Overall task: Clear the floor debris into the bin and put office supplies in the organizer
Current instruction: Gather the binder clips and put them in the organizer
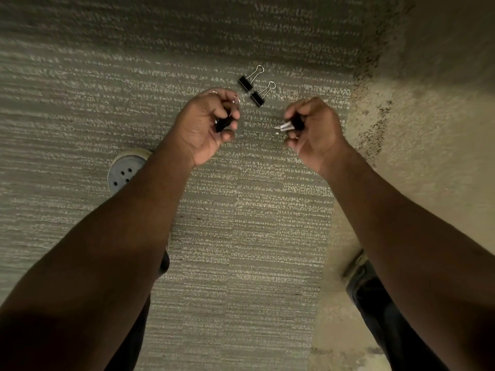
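Carpet [80, 103] floor filling view | left hand [206, 124] curling round black binder clips [223, 123] | two loose clips [251, 87] lying just beyond fingertips, between hands | right hand [313, 129] gripping another clip [290, 125], wire handles poking out | risk: overfull fists spilling clips while reaching for the rest
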`<act>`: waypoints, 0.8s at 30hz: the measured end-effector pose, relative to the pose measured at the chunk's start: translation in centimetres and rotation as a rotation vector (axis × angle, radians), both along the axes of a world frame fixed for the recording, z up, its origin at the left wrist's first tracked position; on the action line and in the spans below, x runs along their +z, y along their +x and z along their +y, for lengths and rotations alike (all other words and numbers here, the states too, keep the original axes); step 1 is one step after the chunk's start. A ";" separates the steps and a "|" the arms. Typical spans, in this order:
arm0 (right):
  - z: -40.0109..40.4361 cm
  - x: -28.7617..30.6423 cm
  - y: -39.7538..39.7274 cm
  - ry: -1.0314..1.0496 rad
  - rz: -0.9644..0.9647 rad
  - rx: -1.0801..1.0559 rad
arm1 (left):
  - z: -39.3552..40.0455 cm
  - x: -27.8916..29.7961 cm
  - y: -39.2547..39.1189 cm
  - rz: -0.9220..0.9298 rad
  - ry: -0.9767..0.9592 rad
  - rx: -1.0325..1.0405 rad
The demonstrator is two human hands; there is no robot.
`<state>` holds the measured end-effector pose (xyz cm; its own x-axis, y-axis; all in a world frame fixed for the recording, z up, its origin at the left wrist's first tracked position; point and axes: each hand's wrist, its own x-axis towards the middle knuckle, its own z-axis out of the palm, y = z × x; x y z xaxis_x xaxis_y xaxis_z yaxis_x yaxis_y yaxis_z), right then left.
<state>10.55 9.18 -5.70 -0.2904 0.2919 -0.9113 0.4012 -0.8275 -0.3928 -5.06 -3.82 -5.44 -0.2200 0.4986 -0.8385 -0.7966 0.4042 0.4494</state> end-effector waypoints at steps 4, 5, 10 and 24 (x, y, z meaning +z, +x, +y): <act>-0.2 -0.1 -0.6 -0.193 -0.030 -0.113 | 0.6 0.1 -0.4 -0.046 -0.056 0.071; -0.3 -0.2 -1.0 -0.146 -0.081 -0.044 | 0.8 -0.1 -0.5 -0.024 -0.107 0.089; -0.9 -2.1 -4.1 0.576 -0.376 0.637 | 2.1 -1.4 -0.3 0.610 -0.436 -0.221; -3.3 -3.2 -6.0 0.789 -0.619 0.806 | 6.7 -1.9 -1.6 1.282 -0.473 -1.130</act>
